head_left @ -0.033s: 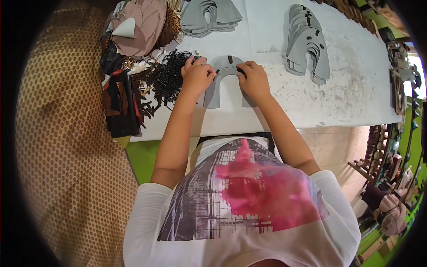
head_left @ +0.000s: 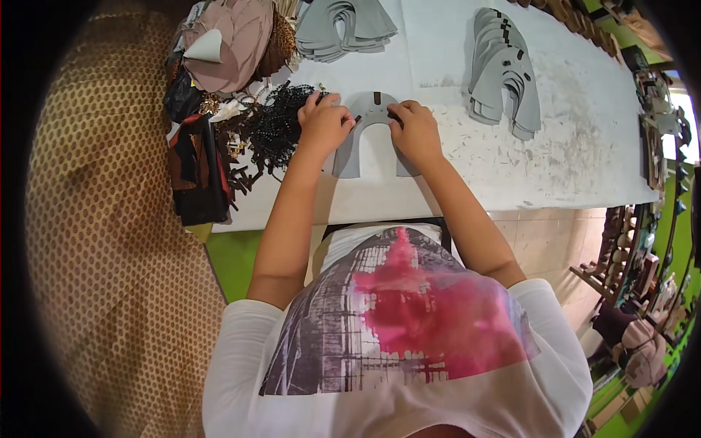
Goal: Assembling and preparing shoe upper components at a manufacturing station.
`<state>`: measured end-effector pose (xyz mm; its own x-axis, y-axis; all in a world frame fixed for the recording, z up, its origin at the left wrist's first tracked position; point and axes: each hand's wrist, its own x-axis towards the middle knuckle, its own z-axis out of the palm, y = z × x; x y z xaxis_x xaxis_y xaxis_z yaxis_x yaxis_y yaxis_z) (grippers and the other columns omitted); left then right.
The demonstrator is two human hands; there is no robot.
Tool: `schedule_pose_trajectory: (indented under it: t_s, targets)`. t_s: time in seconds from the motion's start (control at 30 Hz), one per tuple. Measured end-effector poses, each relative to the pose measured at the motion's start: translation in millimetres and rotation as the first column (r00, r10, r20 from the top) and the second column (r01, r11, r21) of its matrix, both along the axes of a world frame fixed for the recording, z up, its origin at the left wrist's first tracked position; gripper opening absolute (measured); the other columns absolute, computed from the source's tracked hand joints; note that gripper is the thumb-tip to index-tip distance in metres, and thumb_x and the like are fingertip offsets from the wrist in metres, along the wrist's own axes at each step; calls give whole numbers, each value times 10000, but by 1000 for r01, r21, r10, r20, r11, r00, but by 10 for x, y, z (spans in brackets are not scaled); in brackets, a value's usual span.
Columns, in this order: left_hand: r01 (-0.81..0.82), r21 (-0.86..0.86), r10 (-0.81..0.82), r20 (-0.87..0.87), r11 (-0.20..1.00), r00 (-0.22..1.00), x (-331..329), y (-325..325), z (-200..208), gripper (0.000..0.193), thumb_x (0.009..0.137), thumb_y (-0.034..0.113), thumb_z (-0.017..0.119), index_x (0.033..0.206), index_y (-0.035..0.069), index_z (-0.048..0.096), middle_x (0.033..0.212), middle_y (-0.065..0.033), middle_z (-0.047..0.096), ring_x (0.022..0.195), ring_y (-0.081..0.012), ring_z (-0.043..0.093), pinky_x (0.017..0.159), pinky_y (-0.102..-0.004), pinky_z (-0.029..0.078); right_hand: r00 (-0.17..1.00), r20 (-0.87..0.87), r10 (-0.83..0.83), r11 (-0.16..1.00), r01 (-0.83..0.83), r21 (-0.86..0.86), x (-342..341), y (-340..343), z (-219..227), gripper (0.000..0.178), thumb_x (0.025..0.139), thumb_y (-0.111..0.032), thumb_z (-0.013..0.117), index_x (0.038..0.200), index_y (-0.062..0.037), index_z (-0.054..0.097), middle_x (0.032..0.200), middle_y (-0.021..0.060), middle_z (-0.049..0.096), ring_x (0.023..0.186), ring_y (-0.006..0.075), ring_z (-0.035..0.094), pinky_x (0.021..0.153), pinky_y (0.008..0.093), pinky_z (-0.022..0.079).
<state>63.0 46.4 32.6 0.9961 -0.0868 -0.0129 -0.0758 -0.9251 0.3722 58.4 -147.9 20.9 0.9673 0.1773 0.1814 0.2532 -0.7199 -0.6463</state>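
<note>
A grey U-shaped cut piece (head_left: pixel 350 157) lies flat on the white-covered table in front of me, its curve away from me. It carries a small dark strip (head_left: pixel 377 98) at the top of the curve and another dark strip (head_left: pixel 358 119) on its left side. My left hand (head_left: pixel 323 124) is bent over the left edge, thumb and finger close to that strip. On the other side, my right hand (head_left: pixel 415 133) has its fingers closed at the curve, over a dark bit that mostly hides beneath them. Tiny pale dots mark the piece between the hands.
Black beaded strands (head_left: pixel 280 124) lie left of my left hand, beside a dark box (head_left: pixel 196 171) and pinkish cut pieces (head_left: pixel 237 40). Grey U-shaped pieces are stacked at the back (head_left: pixel 343 33); another fanned stack (head_left: pixel 504 80), with dark strips, sits to the right. Shelves (head_left: pixel 621 255) line the right side.
</note>
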Motion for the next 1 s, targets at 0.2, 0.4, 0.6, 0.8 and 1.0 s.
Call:
schedule_pose_trajectory:
  t_s: [0.2,0.4,0.6,0.8,1.0]
  targets:
    - [65,62,-65,-11,996,998,107,-76,-82,61,717,216,679,742,160,672,1267,-49,502,1266,-357,296,991,-508,228,997,-71,-9,1000,7,-26,111,-1,-59,359,749,-142,619,1099,-63,591,1030,130,570,974,313,519,857,382,424]
    - [63,8,-63,-36,998,997,148,-87,-58,49,714,220,668,716,172,676,1292,-72,483,1276,-378,277,1012,-507,197,993,-115,8,997,-17,-78,339,18,-42,384,733,-202,668,1086,-64,600,959,123,581,925,299,529,820,378,429]
    - [53,-18,-55,-114,998,992,185,-87,0,36,707,226,662,718,198,681,1332,-68,444,1293,-380,246,1024,-502,170,969,-242,55,997,-66,-35,533,55,41,371,701,-239,716,1011,-70,605,896,105,602,871,281,560,788,367,441]
    - [111,-74,-118,-89,991,989,218,-26,-53,34,676,224,676,700,200,681,1341,-77,438,1291,-392,240,1028,-511,153,919,-364,153,986,-116,120,577,125,29,363,705,-228,702,1002,-46,602,945,155,633,852,283,603,749,361,464]
    - [107,-86,-117,-126,991,985,231,-7,-36,34,664,225,677,694,210,684,1358,-75,421,1291,-398,236,1030,-516,149,834,-514,199,976,-213,32,674,124,92,377,705,-241,680,1036,-70,621,998,142,631,928,309,593,799,368,467]
